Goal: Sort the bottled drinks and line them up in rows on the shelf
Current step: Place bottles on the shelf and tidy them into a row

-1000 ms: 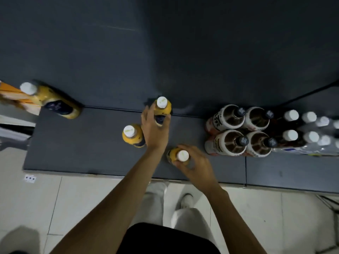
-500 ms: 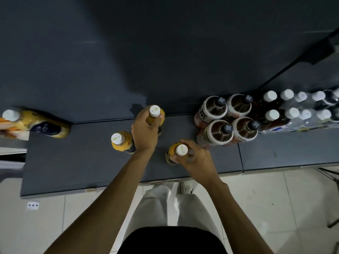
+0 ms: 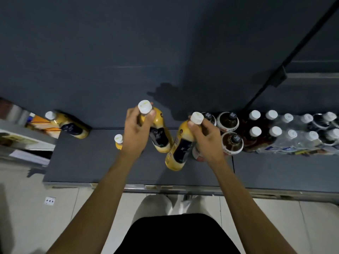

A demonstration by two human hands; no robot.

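Observation:
My left hand (image 3: pixel 134 133) grips the neck of a yellow drink bottle (image 3: pixel 159 132) with a white cap, lifted off the dark shelf (image 3: pixel 82 158). My right hand (image 3: pixel 206 139) grips the neck of a second yellow bottle (image 3: pixel 178 149), also raised and tilted. A third yellow bottle (image 3: pixel 118 142) stands on the shelf, partly hidden behind my left wrist. A fourth yellow bottle (image 3: pixel 72 126) stands at the shelf's far left.
Dark-capped tea bottles (image 3: pixel 230 123) stand just right of my right hand, then white-capped brown bottles (image 3: pixel 256 132) and clear water bottles (image 3: pixel 293 138) in rows. A dark back panel (image 3: pixel 165 52) rises behind the shelf. Tiled floor (image 3: pixel 60 208) lies below the shelf's front edge.
Both hands have lifted their yellow bottles up off the shelf, and the bottles now hang tilted. The view has shifted, bringing the rows on the right closer.

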